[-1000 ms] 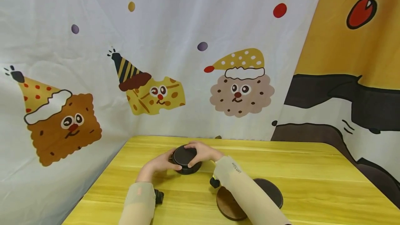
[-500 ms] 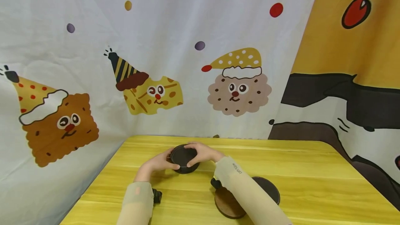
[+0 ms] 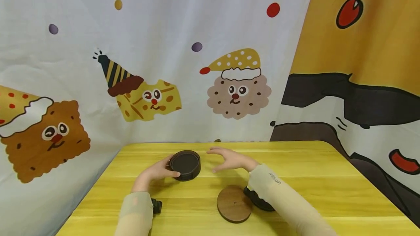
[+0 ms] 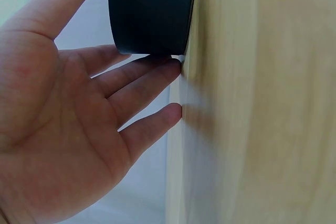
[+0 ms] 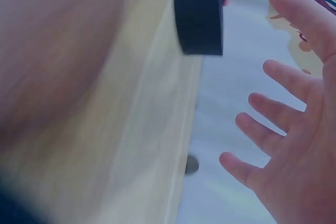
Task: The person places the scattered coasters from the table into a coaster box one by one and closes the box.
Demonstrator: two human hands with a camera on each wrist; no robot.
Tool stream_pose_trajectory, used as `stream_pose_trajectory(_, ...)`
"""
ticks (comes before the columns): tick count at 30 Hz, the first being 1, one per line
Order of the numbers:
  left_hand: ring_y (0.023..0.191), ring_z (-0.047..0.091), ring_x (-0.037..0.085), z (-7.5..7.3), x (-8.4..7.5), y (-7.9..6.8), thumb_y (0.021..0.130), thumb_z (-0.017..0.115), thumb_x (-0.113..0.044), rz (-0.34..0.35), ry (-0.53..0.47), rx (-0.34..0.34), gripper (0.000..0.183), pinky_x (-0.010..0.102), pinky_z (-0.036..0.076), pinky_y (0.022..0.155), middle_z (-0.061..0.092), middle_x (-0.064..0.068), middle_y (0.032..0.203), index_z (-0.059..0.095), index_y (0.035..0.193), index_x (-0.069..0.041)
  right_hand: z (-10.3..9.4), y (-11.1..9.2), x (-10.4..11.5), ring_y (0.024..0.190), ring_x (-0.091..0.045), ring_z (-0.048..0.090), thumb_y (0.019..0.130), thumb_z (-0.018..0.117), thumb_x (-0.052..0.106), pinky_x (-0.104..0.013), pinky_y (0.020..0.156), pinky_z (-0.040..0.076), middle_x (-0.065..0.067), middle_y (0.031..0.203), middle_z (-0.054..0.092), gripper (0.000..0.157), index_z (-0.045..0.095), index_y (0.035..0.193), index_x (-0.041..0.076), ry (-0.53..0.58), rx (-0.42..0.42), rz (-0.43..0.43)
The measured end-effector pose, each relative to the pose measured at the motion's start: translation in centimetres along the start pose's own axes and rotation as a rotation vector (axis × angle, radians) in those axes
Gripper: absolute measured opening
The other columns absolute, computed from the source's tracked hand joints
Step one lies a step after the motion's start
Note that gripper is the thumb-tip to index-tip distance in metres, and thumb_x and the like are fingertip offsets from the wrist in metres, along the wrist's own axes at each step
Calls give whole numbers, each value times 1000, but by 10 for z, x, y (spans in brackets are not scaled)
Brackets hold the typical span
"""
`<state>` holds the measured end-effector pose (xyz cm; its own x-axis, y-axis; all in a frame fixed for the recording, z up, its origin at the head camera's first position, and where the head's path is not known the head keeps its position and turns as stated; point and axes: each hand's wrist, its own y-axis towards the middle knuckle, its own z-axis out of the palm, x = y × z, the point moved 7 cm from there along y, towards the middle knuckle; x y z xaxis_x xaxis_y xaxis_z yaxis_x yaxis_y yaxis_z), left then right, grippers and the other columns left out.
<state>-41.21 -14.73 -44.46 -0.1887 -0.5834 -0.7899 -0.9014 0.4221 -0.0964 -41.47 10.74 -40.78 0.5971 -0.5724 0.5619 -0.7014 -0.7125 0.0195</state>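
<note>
Head view: two hands (image 3: 155,171) (image 3: 233,159), one black container (image 3: 185,165), two discs (image 3: 234,204) (image 3: 264,205) showing.

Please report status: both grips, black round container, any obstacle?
Left grip holding black round container. Right grip open, apart. Container upright. Wooden disc aside, not between.

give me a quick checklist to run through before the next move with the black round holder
1. Left grip on the black round holder: ok, touching its side.
2. Right grip free: ok, open and apart from the holder.
3. Holder upright: ok, top facing up.
4. Holder's inside empty: cannot tell, too dark.
5. Wooden disc unobstructed: ok, flat on the table.
6. Dark round piece unobstructed: not ok, right sleeve hides part.
</note>
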Motion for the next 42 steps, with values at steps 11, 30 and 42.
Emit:
stream_pose_trajectory(11,132,35,48,0,-3,-2,83,78,-28,6,8,7,97,61,33,102,32,30,148,18,153,4,-8,-95,-36,140,-39,27,79,82,30,-64,103,29,-14,153,31,81,42,148,14,40,0,-12)
stream_pose_trajectory(30,132,36,46,2,0,0,84,78,-28,39,-19,10,95,61,33,101,35,28,147,20,152,4,6,-177,-55,130,-45,36,70,85,46,-59,90,39,-18,150,34,91,42,148,25,-93,135,-34)
stream_pose_trajectory(42,134,32,46,0,3,0,84,78,-28,7,-32,-9,97,60,31,103,30,29,150,17,153,2,6,-175,-51,127,-47,36,66,87,35,-43,89,43,-20,148,35,87,49,144,25,-45,99,42)
